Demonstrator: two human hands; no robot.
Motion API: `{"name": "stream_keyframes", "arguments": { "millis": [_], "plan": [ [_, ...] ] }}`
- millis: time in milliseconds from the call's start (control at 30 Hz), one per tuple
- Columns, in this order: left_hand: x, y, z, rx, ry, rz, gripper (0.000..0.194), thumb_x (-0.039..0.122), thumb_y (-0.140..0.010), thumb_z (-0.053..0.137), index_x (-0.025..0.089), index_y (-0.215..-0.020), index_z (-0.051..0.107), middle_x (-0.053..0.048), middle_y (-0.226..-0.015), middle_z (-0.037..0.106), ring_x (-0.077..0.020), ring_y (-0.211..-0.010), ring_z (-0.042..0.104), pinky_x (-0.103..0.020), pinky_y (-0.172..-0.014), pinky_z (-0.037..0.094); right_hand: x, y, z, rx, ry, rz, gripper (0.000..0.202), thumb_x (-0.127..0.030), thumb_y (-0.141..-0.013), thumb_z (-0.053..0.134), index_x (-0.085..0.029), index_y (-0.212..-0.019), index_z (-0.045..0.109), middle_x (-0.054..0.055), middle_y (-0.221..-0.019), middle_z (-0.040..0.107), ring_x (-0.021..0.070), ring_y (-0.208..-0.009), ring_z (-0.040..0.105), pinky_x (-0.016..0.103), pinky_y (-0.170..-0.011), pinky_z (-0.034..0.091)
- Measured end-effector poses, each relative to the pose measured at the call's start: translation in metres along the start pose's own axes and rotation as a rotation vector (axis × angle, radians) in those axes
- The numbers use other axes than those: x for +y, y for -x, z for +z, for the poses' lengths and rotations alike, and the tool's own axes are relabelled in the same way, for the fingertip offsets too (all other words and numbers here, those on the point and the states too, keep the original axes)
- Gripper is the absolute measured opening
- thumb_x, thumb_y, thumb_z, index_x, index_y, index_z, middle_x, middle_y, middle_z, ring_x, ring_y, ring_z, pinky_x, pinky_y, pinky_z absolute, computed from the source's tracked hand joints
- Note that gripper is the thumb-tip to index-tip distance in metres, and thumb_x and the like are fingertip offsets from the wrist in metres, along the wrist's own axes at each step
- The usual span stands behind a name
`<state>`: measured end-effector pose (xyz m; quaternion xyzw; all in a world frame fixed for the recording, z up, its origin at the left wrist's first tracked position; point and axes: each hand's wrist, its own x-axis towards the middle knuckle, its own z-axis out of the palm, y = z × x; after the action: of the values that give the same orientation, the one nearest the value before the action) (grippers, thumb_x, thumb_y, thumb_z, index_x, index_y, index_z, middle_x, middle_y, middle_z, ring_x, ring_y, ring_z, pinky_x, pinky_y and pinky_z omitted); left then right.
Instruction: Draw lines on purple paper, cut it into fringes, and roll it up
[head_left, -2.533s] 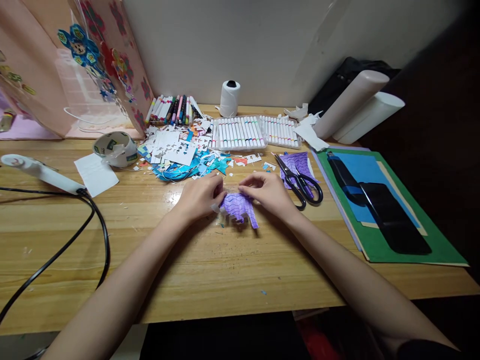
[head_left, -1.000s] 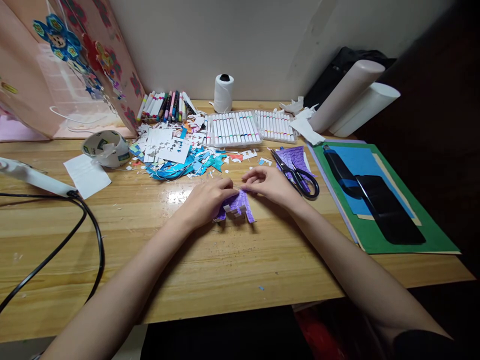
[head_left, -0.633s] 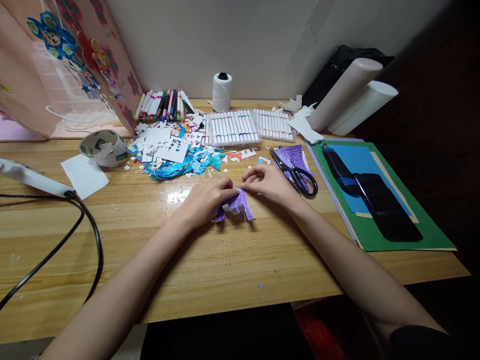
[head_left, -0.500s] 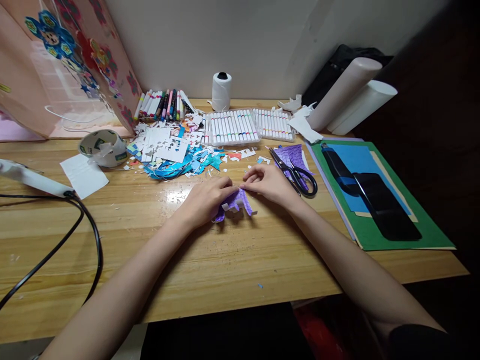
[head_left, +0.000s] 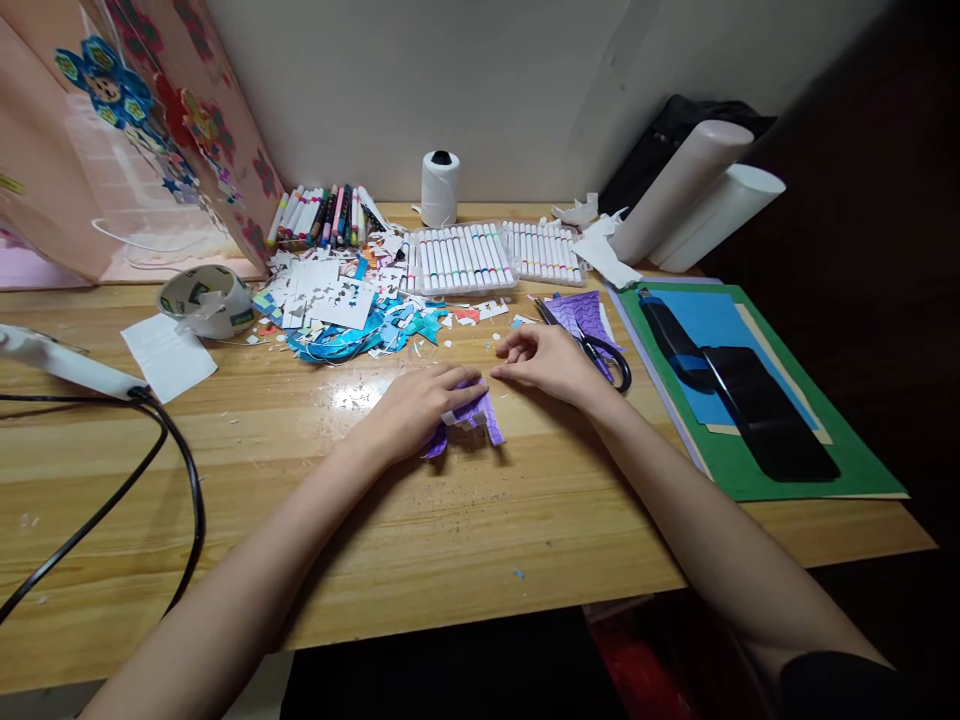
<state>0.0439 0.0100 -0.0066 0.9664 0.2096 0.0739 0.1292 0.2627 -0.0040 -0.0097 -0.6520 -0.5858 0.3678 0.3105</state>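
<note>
My left hand (head_left: pixel 421 402) rests on a small purple paper piece (head_left: pixel 489 412) with cut edges and whitish strips or tabs. Its fingers lie over the top of the piece and hold it against the table; the palm hides part of it. Just right of the piece is my right hand (head_left: pixel 551 362), its fingers curled and thumb and fingertips slightly apart. Nothing shows between them. Behind that hand lie black-handled scissors (head_left: pixel 621 368), partly covered by it, on a purple patterned sheet (head_left: pixel 589 312).
Paper scraps (head_left: pixel 330 300) pile up behind my left hand. Marker cases (head_left: pixel 465 260), a thread spool (head_left: pixel 439 188) and a tape roll (head_left: pixel 206 300) stand farther back. On the right, a black device (head_left: pixel 772 410) lies on green sheets (head_left: pixel 862 470). A black cable (head_left: pixel 196 480) loops at left.
My right fingertips have drawn slightly right, away from the purple piece's edge. My left fingers have flattened out over the piece.
</note>
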Motion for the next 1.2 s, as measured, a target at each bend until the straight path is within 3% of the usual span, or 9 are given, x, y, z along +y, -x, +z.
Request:
{"name": "stream_keyframes", "arguments": {
  "millis": [133, 300, 500, 633, 800, 967, 1067, 1133, 1200],
  "plan": [
    [0.008, 0.001, 0.004, -0.033, 0.185, 0.09, 0.037, 0.014, -0.094, 0.044, 0.019, -0.128, 0.056, -0.009, -0.14, 0.051, -0.0203, -0.131, 0.045, -0.039, -0.106, 0.041, -0.009, 0.003, 0.005, 0.051, 0.127, -0.171, 0.01, -0.023, -0.073, 0.069, -0.016, -0.08, 0.067, 0.0, -0.067, 0.058, 0.0121, -0.062, 0.052, 0.026, -0.059, 0.04],
    [0.023, 0.011, 0.0, -0.151, 0.33, 0.098, 0.049, 0.003, -0.088, 0.041, 0.017, -0.134, 0.05, -0.008, -0.142, 0.047, -0.0164, -0.134, 0.04, -0.037, -0.112, 0.035, -0.015, 0.006, 0.005, -0.166, 0.264, -0.359, 0.01, -0.023, -0.084, 0.061, -0.019, -0.079, 0.07, 0.002, -0.076, 0.063, 0.0138, -0.073, 0.055, 0.027, -0.069, 0.041],
    [0.029, 0.03, 0.003, -0.135, 0.405, 0.022, 0.058, -0.001, -0.083, 0.037, 0.02, -0.136, 0.047, -0.006, -0.145, 0.043, -0.0148, -0.135, 0.039, -0.039, -0.113, 0.032, -0.014, 0.009, 0.007, -0.323, 0.387, -0.582, 0.024, -0.023, -0.093, 0.051, -0.022, -0.106, 0.071, 0.007, -0.095, 0.062, 0.0172, -0.09, 0.055, 0.03, -0.082, 0.042],
    [0.031, 0.032, 0.006, -0.095, 0.411, 0.016, 0.053, 0.001, -0.084, 0.04, 0.019, -0.132, 0.053, -0.007, -0.14, 0.049, -0.016, -0.132, 0.044, -0.037, -0.111, 0.035, -0.019, 0.011, 0.021, -0.309, 0.561, -0.65, 0.034, -0.03, -0.094, 0.048, -0.027, -0.125, 0.061, 0.009, -0.098, 0.057, 0.021, -0.091, 0.05, 0.033, -0.08, 0.04],
    [0.032, 0.031, 0.005, -0.073, 0.416, 0.007, 0.057, 0.0, -0.082, 0.039, 0.02, -0.134, 0.051, -0.006, -0.143, 0.046, -0.0154, -0.133, 0.042, -0.039, -0.112, 0.034, -0.024, 0.011, 0.024, -0.311, 0.586, -0.592, 0.039, -0.037, -0.096, 0.044, -0.024, -0.13, 0.058, 0.009, -0.097, 0.056, 0.0211, -0.088, 0.051, 0.032, -0.079, 0.04],
    [0.032, 0.032, 0.005, -0.058, 0.47, 0.002, 0.05, 0.004, -0.086, 0.039, 0.021, -0.131, 0.055, -0.006, -0.14, 0.049, -0.0154, -0.131, 0.045, -0.039, -0.112, 0.035, -0.022, 0.012, -0.008, -0.284, 0.524, -0.456, 0.032, -0.034, -0.095, 0.044, -0.019, -0.104, 0.071, 0.009, -0.092, 0.062, 0.02, -0.084, 0.056, 0.03, -0.077, 0.041],
    [0.031, 0.035, 0.006, -0.013, 0.557, -0.014, 0.044, 0.009, -0.09, 0.039, 0.026, -0.127, 0.058, -0.004, -0.137, 0.053, -0.0151, -0.128, 0.049, -0.04, -0.109, 0.038, -0.018, 0.016, -0.039, -0.116, 0.501, -0.341, 0.026, -0.028, -0.092, 0.047, -0.018, -0.084, 0.07, 0.007, -0.087, 0.068, 0.0194, -0.081, 0.059, 0.03, -0.075, 0.041],
    [0.029, 0.038, 0.003, 0.029, 0.618, -0.061, 0.044, 0.009, -0.091, 0.038, 0.028, -0.124, 0.06, -0.002, -0.133, 0.058, -0.0148, -0.123, 0.053, -0.039, -0.106, 0.042, -0.012, 0.021, -0.061, 0.05, 0.518, -0.182, 0.02, -0.027, -0.087, 0.051, -0.017, -0.08, 0.067, 0.007, -0.086, 0.069, 0.0198, -0.079, 0.061, 0.029, -0.071, 0.042],
    [0.026, 0.036, -0.006, 0.085, 0.654, -0.113, 0.043, 0.009, -0.09, 0.037, 0.026, -0.12, 0.062, -0.003, -0.126, 0.064, -0.0155, -0.116, 0.058, -0.039, -0.101, 0.046, -0.005, 0.027, -0.078, 0.096, 0.542, 0.008, 0.015, -0.031, -0.08, 0.06, -0.017, -0.076, 0.064, 0.006, -0.078, 0.069, 0.0196, -0.071, 0.061, 0.028, -0.062, 0.041]
  ]
}}
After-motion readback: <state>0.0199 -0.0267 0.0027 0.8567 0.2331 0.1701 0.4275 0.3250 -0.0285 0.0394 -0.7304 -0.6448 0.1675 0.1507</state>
